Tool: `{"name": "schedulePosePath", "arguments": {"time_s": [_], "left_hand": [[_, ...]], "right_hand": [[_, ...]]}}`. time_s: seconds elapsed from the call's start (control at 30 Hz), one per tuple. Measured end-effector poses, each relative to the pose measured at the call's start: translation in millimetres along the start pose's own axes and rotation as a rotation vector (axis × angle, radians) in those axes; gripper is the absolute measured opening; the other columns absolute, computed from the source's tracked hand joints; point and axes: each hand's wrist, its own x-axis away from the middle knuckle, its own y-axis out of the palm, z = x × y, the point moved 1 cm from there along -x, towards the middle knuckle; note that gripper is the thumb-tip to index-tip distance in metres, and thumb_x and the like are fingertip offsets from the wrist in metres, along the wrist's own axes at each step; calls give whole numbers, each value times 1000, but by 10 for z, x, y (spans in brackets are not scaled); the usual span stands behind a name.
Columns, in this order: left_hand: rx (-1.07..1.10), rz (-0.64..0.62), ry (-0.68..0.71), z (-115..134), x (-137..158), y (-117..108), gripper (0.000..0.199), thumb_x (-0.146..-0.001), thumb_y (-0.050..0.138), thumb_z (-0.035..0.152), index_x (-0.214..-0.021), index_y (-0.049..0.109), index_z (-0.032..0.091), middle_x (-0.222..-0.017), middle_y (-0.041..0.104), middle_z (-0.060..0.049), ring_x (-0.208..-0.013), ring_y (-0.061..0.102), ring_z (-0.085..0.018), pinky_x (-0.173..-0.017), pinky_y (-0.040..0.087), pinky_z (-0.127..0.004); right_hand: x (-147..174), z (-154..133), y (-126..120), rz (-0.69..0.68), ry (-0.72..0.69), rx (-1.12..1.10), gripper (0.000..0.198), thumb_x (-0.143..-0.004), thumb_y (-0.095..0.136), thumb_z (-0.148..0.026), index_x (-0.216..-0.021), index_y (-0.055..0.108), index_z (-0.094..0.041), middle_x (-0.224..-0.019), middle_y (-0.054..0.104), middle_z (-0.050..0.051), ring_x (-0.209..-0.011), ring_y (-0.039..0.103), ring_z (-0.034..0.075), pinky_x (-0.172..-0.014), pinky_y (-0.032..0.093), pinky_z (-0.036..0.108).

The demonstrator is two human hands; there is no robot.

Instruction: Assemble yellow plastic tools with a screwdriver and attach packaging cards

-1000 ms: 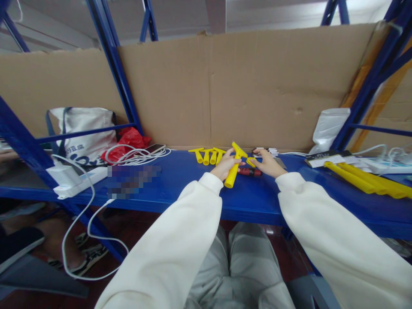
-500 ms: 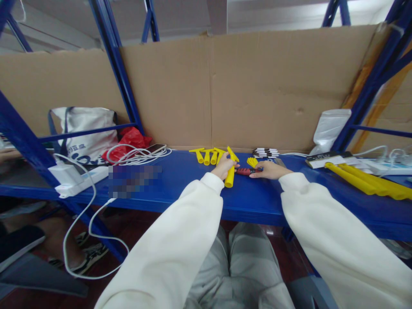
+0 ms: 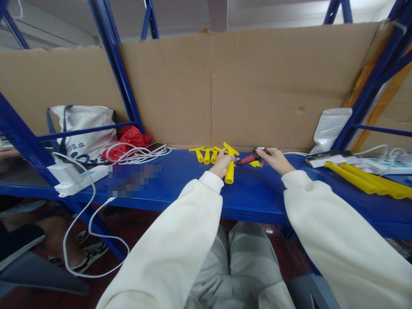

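My left hand is closed around a yellow T-shaped scraper, its round tube handle pointing toward me and its crosspiece at the far end. In my right hand is a red and black screwdriver, gripped at its black end. It slants down to the left, with its tip close to the scraper; whether they touch cannot be made out. Just left of my left hand, several more yellow T-shaped pieces lie in a row. Small yellow pieces lie partly hidden beneath the screwdriver and right hand.
Long yellow tubes lie on the blue table at the right, near a white plastic bag. White cables, a red bag and a power strip occupy the left. A cardboard wall stands behind.
My right hand has risen and moved slightly right and away from me, tilting the screwdriver up from nearly level. The scraper in my left hand has shifted slightly away from me.
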Motion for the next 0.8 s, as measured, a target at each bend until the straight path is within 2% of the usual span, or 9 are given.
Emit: {"name": "schedulePosePath", "arguments": {"time_s": [0.13, 0.23, 0.33, 0.43, 0.57, 0.8], "left_hand": [[-50, 10, -65, -24, -7, -16, 77, -75, 51, -6, -143, 33, 25, -122, 60, -12, -86, 70, -18, -47, 44, -17], [-89, -24, -102, -67, -34, -25, 77, -72, 53, -7, -142, 36, 23, -120, 60, -14, -87, 70, -20, -46, 43, -17], [-112, -56, -113, -118, -84, -40, 76, -71, 59, -5, -139, 41, 24, -119, 60, -14, -88, 69, -22, -47, 46, -18], [-154, -56, -116, -153, -134, -55, 77, -69, 61, -4, -138, 42, 23, -118, 61, -15, -90, 69, -23, -49, 48, -19], [-168, -52, -110, -162, -154, -58, 73, -70, 59, -5, -136, 42, 22, -121, 60, -14, -88, 69, -19, -53, 49, -18], [-97, -92, -159, -139, -84, -31, 77, -68, 55, -10, -136, 40, 22, -122, 60, -14, -81, 70, -16, -52, 50, -17]], "right_hand": [[-6, 9, -55, 165, 89, -201, 62, -64, 53, -84, -73, 51, -22, -50, 54, 0, -39, 50, 15, -43, 41, 31], [-14, 39, -101, 289, 139, -265, 60, -65, 51, -83, -76, 49, -24, -43, 47, -3, -36, 45, 15, -39, 38, 31], [-38, 96, -152, 436, 155, -282, 60, -71, 48, -80, -87, 53, -23, -42, 42, -4, -37, 45, 17, -40, 38, 32], [-76, 163, -195, 549, 180, -308, 66, -75, 41, -80, -101, 55, -21, -46, 45, -3, -41, 50, 20, -41, 40, 34], [-121, 212, -207, 569, 160, -338, 70, -78, 32, -81, -110, 51, -21, -56, 56, 2, -44, 54, 20, -41, 40, 34], [-111, 194, -160, 530, 158, -339, 75, -74, 29, -85, -111, 45, -21, -70, 64, 7, -42, 54, 18, -40, 36, 31]]}}
